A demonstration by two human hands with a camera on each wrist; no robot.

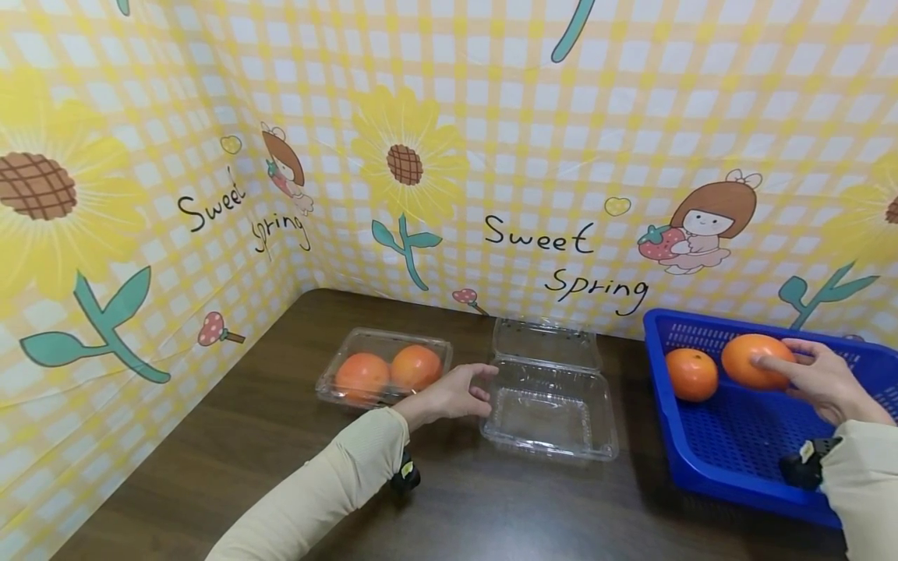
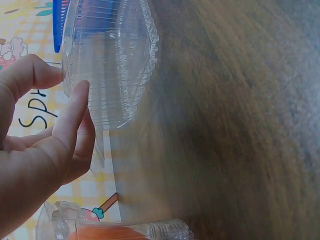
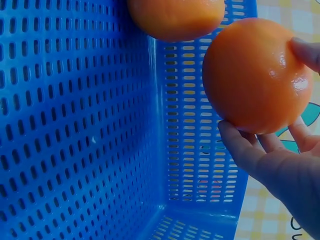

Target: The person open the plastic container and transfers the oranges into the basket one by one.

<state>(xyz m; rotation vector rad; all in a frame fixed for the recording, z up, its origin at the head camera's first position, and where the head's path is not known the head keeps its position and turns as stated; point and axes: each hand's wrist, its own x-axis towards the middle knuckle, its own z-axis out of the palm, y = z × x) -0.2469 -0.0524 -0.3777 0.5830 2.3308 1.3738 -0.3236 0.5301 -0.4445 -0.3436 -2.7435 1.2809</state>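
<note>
My right hand point(image 1: 828, 382) grips an orange point(image 1: 758, 361), thumb on one side and fingers around the other, raised over the blue basket point(image 1: 673, 448). A second orange point(image 1: 691, 375) sits inside that basket at its left end; part of it shows at the top of the right wrist view. My left hand point(image 1: 452, 393) is at the left rim of a clear plastic clamshell box point(image 1: 547, 413), its thumb and fingers apart. In the left wrist view the fingertips point(image 2: 82, 90) are right at the box's rim. The box is empty, with its lid point(image 1: 547, 343) folded back.
Left of the open box stands a clear box point(image 1: 384, 336) holding two oranges point(image 1: 361, 377). All of it is on a dark wooden table point(image 1: 449, 499). A yellow checked cloth point(image 1: 435, 62) with printed flowers hangs behind and along the left side.
</note>
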